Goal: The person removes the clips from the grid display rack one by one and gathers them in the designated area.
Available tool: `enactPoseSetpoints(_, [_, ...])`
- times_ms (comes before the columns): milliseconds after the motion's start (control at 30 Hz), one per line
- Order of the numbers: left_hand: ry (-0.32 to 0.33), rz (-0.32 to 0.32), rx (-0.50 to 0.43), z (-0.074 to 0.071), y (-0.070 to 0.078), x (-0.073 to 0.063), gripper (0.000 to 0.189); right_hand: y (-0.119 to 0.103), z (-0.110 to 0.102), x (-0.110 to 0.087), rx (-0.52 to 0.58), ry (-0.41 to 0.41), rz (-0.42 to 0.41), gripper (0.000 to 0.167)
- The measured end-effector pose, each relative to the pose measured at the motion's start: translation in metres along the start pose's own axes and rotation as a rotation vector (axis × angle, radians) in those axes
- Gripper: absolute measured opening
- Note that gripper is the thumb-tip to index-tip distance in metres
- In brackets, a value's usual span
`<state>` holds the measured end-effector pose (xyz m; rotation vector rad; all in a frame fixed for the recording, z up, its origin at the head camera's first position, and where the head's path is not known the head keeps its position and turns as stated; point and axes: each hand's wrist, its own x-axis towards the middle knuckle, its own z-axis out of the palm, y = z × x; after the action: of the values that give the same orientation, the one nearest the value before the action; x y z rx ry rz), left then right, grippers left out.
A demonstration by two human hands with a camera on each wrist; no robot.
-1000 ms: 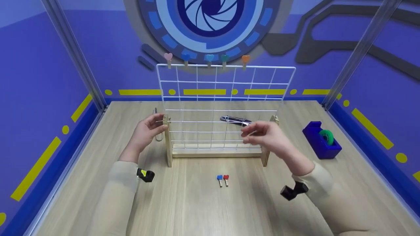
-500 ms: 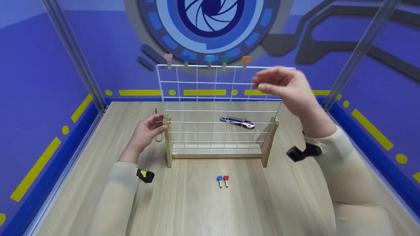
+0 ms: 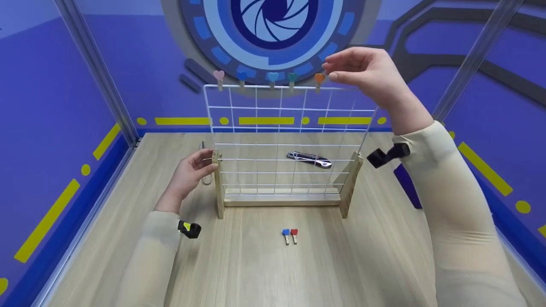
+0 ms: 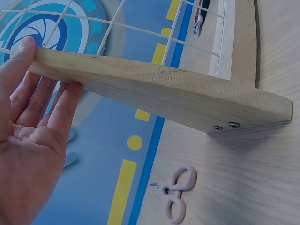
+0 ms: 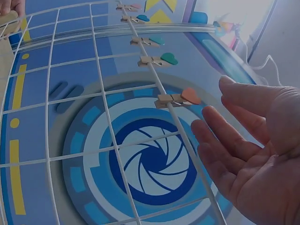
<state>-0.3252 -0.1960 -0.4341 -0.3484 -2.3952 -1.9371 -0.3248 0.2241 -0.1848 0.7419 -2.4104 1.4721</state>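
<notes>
A white wire grid point(image 3: 256, 86) stands in a wooden frame on the table. My left hand point(image 3: 187, 175) grips the top of the frame's left wooden side post point(image 4: 140, 89), thumb on one face and fingertips on the other. Several heart-topped clothespins line the grid's top wire: pink point(image 3: 219, 75), blue point(image 3: 242, 76), light blue point(image 3: 273, 76), green point(image 5: 168, 58) and, furthest right, orange point(image 5: 190, 96). My right hand point(image 3: 371, 74) hovers above the top right corner with nothing in it, thumb and fingers apart, fingertips beside the orange clothespin.
Two more clothespins, one blue point(image 3: 286, 233) and one red point(image 3: 294, 233), lie on the table in front of the frame. Behind the grid lies a utility knife point(image 3: 309, 159). Scissors point(image 4: 173, 192) rest left of the frame. A blue tape dispenser point(image 3: 407, 185) is partly hidden behind my right arm.
My right hand has risen from in front of the grid's lower right part to its top right, near the orange clothespin. The left hand has stayed on the post.
</notes>
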Motion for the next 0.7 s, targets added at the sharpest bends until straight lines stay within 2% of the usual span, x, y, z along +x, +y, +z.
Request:
enactPoseSetpoints(167, [-0.01, 0.002, 0.009, 0.0, -0.001, 0.0, 0.052, 0.005, 0.004, 0.008, -0.098, -0.048, 0.074, 0.037])
enactPoseSetpoints(367, [-0.008, -0.002, 0.012, -0.001, -0.002, 0.001, 0.051, 0.004, 0.008, 0.01, -0.174, -0.032, 0.138, 0.037])
enactPoseSetpoints(700, [-0.004, -0.005, 0.016, -0.001, -0.002, 0.001, 0.053, 0.002, 0.015, 0.009, -0.264, 0.018, 0.149, 0.032])
